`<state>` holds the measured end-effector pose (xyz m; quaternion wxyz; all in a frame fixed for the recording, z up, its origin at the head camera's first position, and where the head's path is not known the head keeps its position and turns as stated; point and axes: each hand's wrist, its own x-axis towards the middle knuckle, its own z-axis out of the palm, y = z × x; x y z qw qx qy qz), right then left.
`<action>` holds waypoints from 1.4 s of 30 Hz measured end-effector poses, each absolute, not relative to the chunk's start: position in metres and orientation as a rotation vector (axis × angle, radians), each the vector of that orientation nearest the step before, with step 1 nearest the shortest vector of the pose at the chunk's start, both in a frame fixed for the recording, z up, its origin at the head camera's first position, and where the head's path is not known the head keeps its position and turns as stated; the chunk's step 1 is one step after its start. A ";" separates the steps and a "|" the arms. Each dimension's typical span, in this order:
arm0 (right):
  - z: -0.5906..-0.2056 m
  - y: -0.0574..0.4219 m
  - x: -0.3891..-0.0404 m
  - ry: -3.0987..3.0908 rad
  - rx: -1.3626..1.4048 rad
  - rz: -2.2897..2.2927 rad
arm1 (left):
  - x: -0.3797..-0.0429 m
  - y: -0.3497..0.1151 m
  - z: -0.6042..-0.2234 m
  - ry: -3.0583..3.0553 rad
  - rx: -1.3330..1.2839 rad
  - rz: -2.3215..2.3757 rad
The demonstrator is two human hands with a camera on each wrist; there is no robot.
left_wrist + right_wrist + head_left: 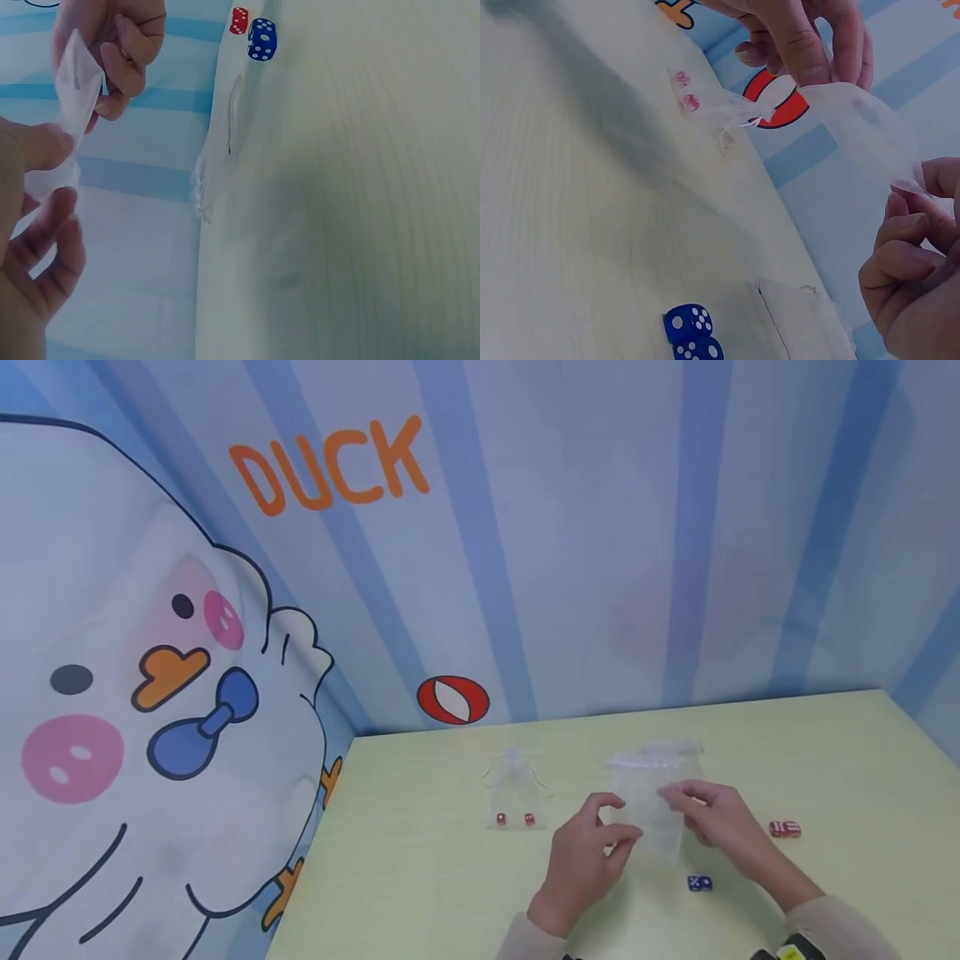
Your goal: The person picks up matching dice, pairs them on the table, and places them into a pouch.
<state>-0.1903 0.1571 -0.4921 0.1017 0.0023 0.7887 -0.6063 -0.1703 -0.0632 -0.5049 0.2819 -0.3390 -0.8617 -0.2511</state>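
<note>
A sheer white organza pouch (651,810) is held up between both hands over the table. My left hand (581,860) pinches one edge of it; in the right wrist view the left thumb (810,64) presses at a corner. On the opposite edge, my right hand (720,818) pinches the mesh between thumb and forefinger, its other fingers curled in. A second white pouch (802,319) lies flat on the table behind the held one. Two blue dice (700,883) sit side by side on the table, below the right hand.
Red dice (785,829) rest right of the right forearm. To the left, a drawstring pouch (515,789) with two red dice inside lies on the pale yellow table (405,860). A striped backdrop (600,527) with a duck print rises behind the table's far edge.
</note>
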 end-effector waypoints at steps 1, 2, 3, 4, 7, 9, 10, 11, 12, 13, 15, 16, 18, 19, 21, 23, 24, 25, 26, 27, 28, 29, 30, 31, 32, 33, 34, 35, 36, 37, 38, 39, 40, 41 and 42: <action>-0.492 0.158 -0.190 2.336 0.010 -1.784 | -0.170 -0.064 -0.505 -2.318 -0.917 -0.674; -0.493 0.158 -0.190 2.344 -0.001 -1.781 | -0.170 -0.065 -0.505 -2.330 -0.930 -0.672; -0.493 0.159 -0.189 2.353 -0.015 -1.776 | -0.170 -0.066 -0.506 -2.347 -0.943 -0.672; -0.493 0.159 -0.188 2.355 -0.034 -1.779 | -0.169 -0.067 -0.506 -2.365 -0.959 -0.675; -0.494 0.159 -0.185 2.352 -0.132 -1.797 | -0.168 -0.070 -0.507 -2.414 -1.003 -0.700; -0.495 0.158 -0.183 2.329 -0.202 -1.811 | -0.168 -0.073 -0.508 -2.434 -1.011 -0.706; -0.496 0.158 -0.182 2.313 -0.225 -1.819 | -0.168 -0.075 -0.509 -2.437 -1.014 -0.708; -0.496 0.157 -0.182 2.309 -0.255 -1.818 | -0.168 -0.076 -0.510 -2.442 -1.012 -0.706; -0.496 0.157 -0.181 2.303 -0.273 -1.817 | -0.168 -0.077 -0.511 -2.448 -1.005 -0.698; -0.496 0.157 -0.181 2.302 -0.290 -1.810 | -0.168 -0.079 -0.512 -2.453 -0.998 -0.687; -0.497 0.156 -0.180 2.311 -0.315 -1.790 | -0.167 -0.081 -0.515 -2.466 -0.981 -0.683; -0.498 0.155 -0.180 2.318 -0.325 -1.777 | -0.167 -0.083 -0.516 -2.464 -0.971 -0.685; -0.499 0.155 -0.180 2.334 -0.351 -1.751 | -0.167 -0.085 -0.517 -2.449 -0.950 -0.707; -0.500 0.154 -0.179 2.346 -0.362 -1.732 | -0.167 -0.087 -0.516 -2.432 -0.946 -0.733; -0.502 0.153 -0.179 2.369 -0.389 -1.704 | -0.166 -0.090 -0.514 -2.377 -0.939 -0.795; -0.505 0.153 -0.178 2.395 -0.425 -1.678 | -0.166 -0.092 -0.509 -2.316 -0.931 -0.884; -0.506 0.152 -0.178 2.419 -0.450 -1.660 | -0.167 -0.093 -0.506 -2.287 -0.920 -0.926; -0.507 0.152 -0.177 2.439 -0.473 -1.649 | -0.167 -0.093 -0.503 -2.259 -0.907 -0.967; -0.508 0.152 -0.177 2.461 -0.496 -1.641 | -0.168 -0.093 -0.499 -2.234 -0.893 -0.996; -0.509 0.151 -0.176 2.480 -0.525 -1.636 | -0.169 -0.093 -0.496 -2.216 -0.876 -1.028; -0.509 0.151 -0.175 2.499 -0.553 -1.631 | -0.169 -0.093 -0.492 -2.214 -0.854 -1.059; -0.510 0.151 -0.174 2.519 -0.582 -1.624 | -0.170 -0.093 -0.488 -2.217 -0.832 -1.066; -0.510 0.150 -0.173 2.537 -0.610 -1.623 | -0.171 -0.092 -0.484 -2.229 -0.812 -1.076; -0.510 0.149 -0.172 2.550 -0.637 -1.624 | -0.172 -0.093 -0.480 -2.247 -0.795 -1.086; -0.511 0.149 -0.171 2.571 -0.670 -1.620 | -0.173 -0.093 -0.477 -2.273 -0.781 -1.087; -0.511 0.148 -0.170 2.602 -0.714 -1.612 | -0.173 -0.093 -0.474 -2.306 -0.763 -1.079; -0.512 0.147 -0.169 2.639 -0.753 -1.600 | -0.174 -0.093 -0.472 -2.339 -0.749 -1.066; -0.512 0.146 -0.169 2.682 -0.795 -1.584 | -0.175 -0.093 -0.470 -2.370 -0.744 -1.040; -0.513 0.145 -0.168 2.728 -0.835 -1.563 | -0.175 -0.093 -0.469 -2.400 -0.742 -1.021; -0.514 0.144 -0.168 2.773 -0.874 -1.540 | -0.176 -0.093 -0.468 -2.429 -0.744 -0.992; -0.515 0.143 -0.167 2.814 -0.904 -1.520 | -0.176 -0.093 -0.468 -2.451 -0.755 -0.964; -0.516 0.143 -0.167 2.846 -0.924 -1.506 | -0.176 -0.093 -0.468 -2.470 -0.765 -0.940; -0.517 0.143 -0.167 2.864 -0.932 -1.497 | -0.177 -0.092 -0.468 -2.485 -0.780 -0.922; -0.518 0.143 -0.167 2.881 -0.937 -1.487 | -0.176 -0.092 -0.468 -2.499 -0.794 -0.908; -0.519 0.143 -0.167 2.895 -0.933 -1.479 | -0.176 -0.091 -0.468 -2.508 -0.802 -0.908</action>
